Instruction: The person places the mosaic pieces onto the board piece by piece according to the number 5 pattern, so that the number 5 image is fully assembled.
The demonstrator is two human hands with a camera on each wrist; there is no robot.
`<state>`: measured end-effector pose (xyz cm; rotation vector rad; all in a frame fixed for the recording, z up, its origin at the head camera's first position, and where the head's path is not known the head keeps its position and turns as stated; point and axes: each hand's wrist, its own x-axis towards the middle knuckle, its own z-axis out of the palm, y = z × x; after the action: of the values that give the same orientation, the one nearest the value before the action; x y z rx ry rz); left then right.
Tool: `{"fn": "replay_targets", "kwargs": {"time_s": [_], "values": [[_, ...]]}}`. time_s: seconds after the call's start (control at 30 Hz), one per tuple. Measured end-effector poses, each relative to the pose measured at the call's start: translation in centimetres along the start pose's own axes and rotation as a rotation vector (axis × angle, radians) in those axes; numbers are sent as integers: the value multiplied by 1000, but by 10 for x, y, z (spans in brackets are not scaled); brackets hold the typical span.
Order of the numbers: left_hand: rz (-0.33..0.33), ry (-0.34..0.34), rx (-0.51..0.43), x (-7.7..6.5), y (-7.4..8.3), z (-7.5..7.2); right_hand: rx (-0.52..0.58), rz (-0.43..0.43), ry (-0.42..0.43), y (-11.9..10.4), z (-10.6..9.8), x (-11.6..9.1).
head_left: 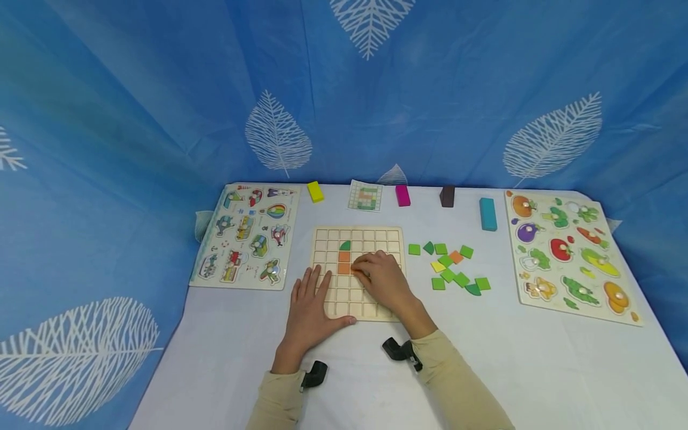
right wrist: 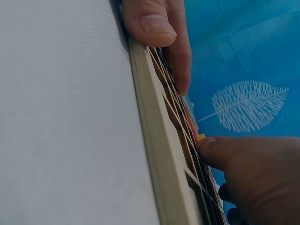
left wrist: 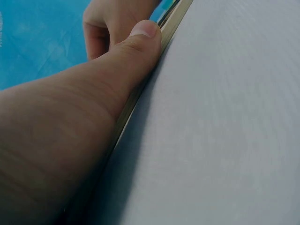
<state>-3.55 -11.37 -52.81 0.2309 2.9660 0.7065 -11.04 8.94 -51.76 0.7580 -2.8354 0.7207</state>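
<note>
A wooden grid board (head_left: 387, 236) lies on the table, with a green quarter-round tile (head_left: 346, 245) and orange square tiles (head_left: 344, 256) set in its cells. My left hand (head_left: 309, 316) rests with spread fingers over the board's left side, its thumb along the near edge; the left wrist view shows the thumb (left wrist: 145, 29) on that edge. Over the middle of the board, my right hand (head_left: 384, 280) pinches an orange square tile (head_left: 352, 270) beside the orange column, mostly hidden by the fingers. In the right wrist view the right thumb (right wrist: 213, 147) is low over the grid.
Loose green tiles (head_left: 461, 279), a yellow tile (head_left: 438, 267) and an orange tile (head_left: 455, 257) lie right of the board. A pattern card (head_left: 365, 196) and several coloured blocks (head_left: 488, 214) line the back. Knob puzzles stand left (head_left: 247, 239) and right (head_left: 572, 257).
</note>
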Motion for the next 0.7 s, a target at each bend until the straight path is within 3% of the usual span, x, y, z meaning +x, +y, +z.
{"fn": "replay_targets", "kwargs": {"time_s": [0.37, 0.53, 0.7], "values": [[-1, -1, -2, 0, 3, 2, -57, 31, -10, 7, -7, -10], [-4, -5, -13, -1, 3, 1, -7, 27, 21, 23, -15, -22], [-11, -3, -9, -1, 2, 0, 43, 166, 81, 55, -33, -39]]}}
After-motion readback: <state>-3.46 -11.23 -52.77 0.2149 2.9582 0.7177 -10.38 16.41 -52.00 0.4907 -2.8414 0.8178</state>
